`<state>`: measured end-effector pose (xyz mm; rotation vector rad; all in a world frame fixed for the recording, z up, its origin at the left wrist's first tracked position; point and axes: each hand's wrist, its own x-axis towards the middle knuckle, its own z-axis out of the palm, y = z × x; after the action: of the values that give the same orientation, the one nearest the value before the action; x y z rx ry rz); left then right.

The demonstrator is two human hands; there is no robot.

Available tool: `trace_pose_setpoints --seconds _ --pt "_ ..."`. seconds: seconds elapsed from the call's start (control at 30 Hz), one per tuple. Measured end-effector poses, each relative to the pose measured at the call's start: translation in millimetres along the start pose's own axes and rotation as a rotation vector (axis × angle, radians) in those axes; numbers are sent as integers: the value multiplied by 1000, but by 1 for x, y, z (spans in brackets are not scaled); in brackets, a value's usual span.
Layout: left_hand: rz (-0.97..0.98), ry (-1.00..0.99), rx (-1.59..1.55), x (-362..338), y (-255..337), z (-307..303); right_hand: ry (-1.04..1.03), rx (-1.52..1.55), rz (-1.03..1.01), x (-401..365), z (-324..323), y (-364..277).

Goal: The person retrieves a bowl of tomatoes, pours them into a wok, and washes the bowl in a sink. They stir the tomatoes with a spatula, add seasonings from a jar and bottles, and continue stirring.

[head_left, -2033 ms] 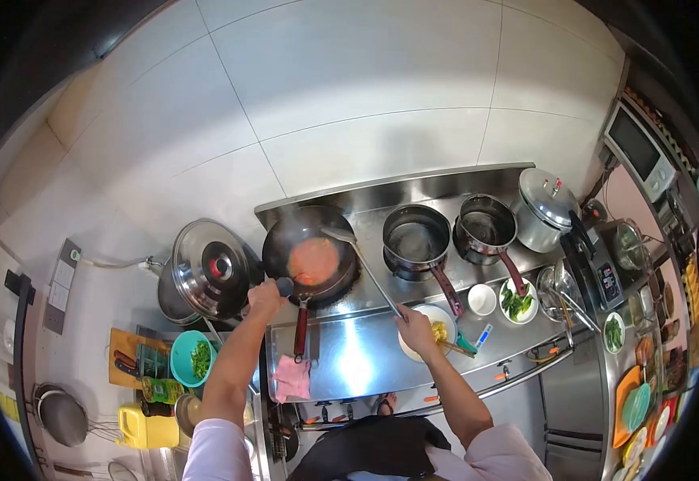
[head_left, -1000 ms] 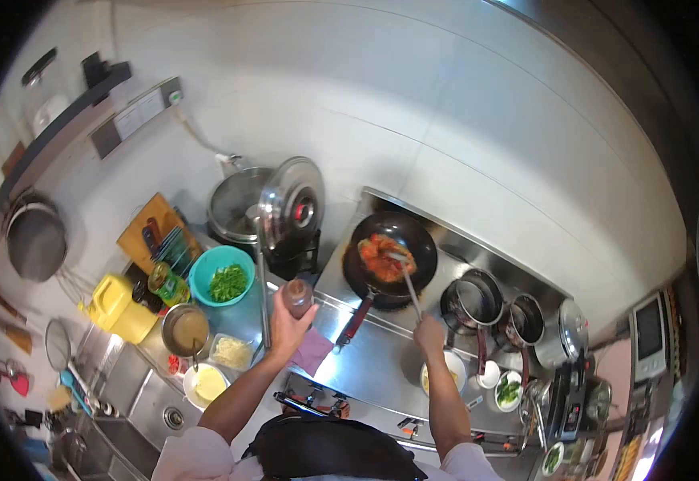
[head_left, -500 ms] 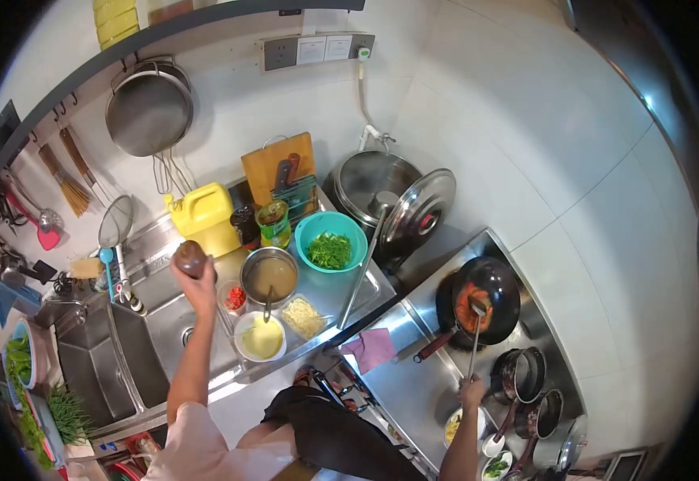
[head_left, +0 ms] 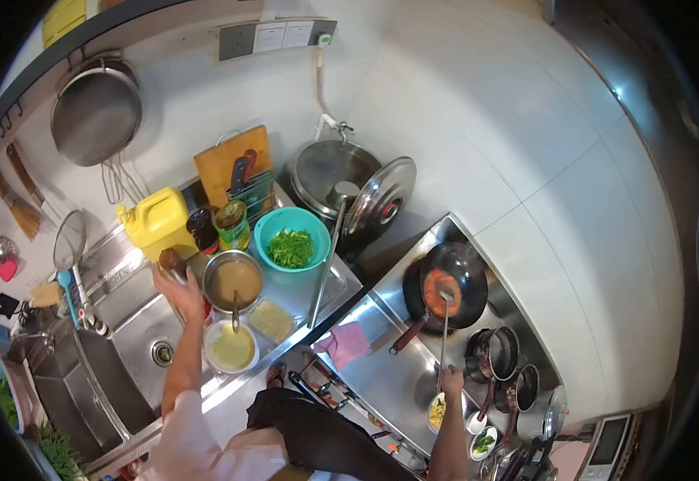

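Note:
My left hand (head_left: 183,297) is over the counter with its fingers apart, just below a brown bottle (head_left: 172,263) beside the yellow jug (head_left: 157,222). To its right are a steel pot (head_left: 225,272) of tan liquid with a ladle, and a white bowl (head_left: 231,349) of pale yellow liquid. My right hand (head_left: 451,380) is closed round the long handle of a steel utensil (head_left: 445,341). The utensil's head rests in orange-red food (head_left: 431,298) inside the black wok (head_left: 471,280) on the stove.
A teal bowl (head_left: 263,232) of chopped greens and a container (head_left: 272,321) of pale shreds stand on the counter. Behind are a large pot (head_left: 305,192) and its tilted lid (head_left: 393,180). Smaller pans (head_left: 500,353) sit right of my right hand; the sink (head_left: 113,373) is at left.
The view has shifted, so the scene sits further left. My left hand has opened from round the brown bottle, which is now closer to the pot. My right hand keeps the utensil in the wok.

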<state>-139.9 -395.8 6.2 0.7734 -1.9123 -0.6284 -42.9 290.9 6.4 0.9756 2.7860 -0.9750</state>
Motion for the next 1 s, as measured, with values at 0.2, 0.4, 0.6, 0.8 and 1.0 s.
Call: trace_pose_setpoints --seconds 0.2,0.4,0.6,0.8,1.0 --pt "-181 -204 -270 0 -38 111 263 -154 -259 -7 -14 22" --pt "-334 -194 -35 25 -24 133 277 -35 -221 -29 -32 -26" --pt "-16 -49 -362 25 10 72 317 92 -251 -51 -49 -79" --pt "-379 -126 -1158 23 124 -24 47 236 -369 -88 -18 -168" --pt "-885 -733 -1666 -69 245 -19 -518 840 -475 -134 46 -253"
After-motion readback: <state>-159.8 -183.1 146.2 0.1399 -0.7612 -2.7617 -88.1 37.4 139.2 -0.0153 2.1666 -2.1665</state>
